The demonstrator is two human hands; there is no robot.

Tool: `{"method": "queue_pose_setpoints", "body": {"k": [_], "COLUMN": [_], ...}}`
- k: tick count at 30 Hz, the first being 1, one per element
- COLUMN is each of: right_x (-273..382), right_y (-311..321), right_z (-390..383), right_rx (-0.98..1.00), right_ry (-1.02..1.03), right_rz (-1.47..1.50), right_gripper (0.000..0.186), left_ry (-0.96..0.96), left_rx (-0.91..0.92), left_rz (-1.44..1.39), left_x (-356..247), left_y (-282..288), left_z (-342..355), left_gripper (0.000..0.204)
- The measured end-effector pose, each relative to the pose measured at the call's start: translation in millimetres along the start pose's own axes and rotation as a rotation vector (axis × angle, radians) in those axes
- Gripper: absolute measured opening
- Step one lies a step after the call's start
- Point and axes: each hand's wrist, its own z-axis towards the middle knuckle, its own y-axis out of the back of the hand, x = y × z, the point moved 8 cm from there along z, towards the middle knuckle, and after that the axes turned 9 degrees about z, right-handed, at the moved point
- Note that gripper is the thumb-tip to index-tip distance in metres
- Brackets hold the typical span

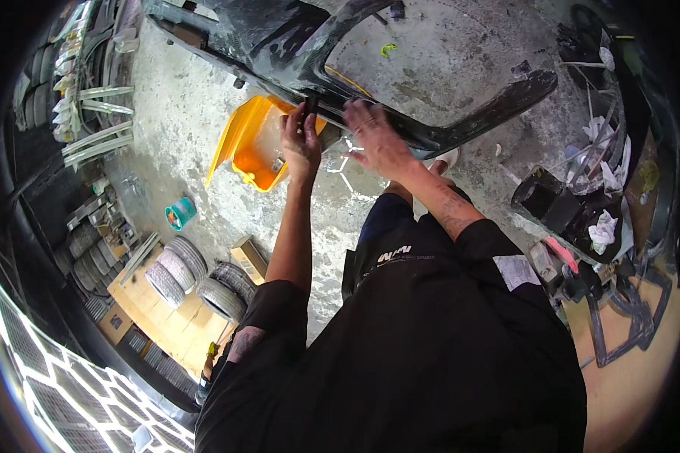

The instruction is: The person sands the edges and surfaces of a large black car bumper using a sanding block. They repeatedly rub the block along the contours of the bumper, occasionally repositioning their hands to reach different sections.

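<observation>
A long black body panel (476,121), scuffed and grey in patches, lies across the top of the view. My left hand (301,143) is at its near edge, fingers closed on a small black object (310,104) that I cannot make out further. My right hand (374,136), fingers spread and slightly blurred, is on or just over the panel's dark strip, right of my left hand. Under the panel, beside my left hand, stands a yellow bin (228,136) with pale liquid and something orange inside.
Stacked tyres (170,275), a teal bucket (179,214) and a cardboard box (249,259) stand at left. Metal strips (98,143) line the upper left. Black parts and white rags (603,230) crowd the right. Another person's arm (208,362) shows at lower left.
</observation>
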Motion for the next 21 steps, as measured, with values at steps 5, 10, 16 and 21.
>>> {"method": "queue_pose_setpoints", "body": {"k": [5, 10, 16, 21], "right_x": [0, -78, -131, -133], "right_y": [-3, 95, 63, 58], "right_z": [-13, -53, -60, -60], "right_rx": [0.037, -0.317, 0.039, 0.06], "right_ry": [0.126, -0.222, -0.395, -0.395], "right_rz": [0.169, 0.086, 0.172, 0.188], "right_gripper": [0.077, 0.06, 0.059, 0.059], "left_ry": [-0.021, -0.306, -0.393, -0.422], "left_rx": [0.015, 0.108, 0.187, 0.38], "left_rz": [-0.021, 0.088, 0.355, 0.487], "left_x": [8, -59, -95, -104], "left_y": [14, -12, -76, -96], "left_z": [10, 28, 31, 13], "left_gripper": [0.029, 0.031, 0.024, 0.023]}}
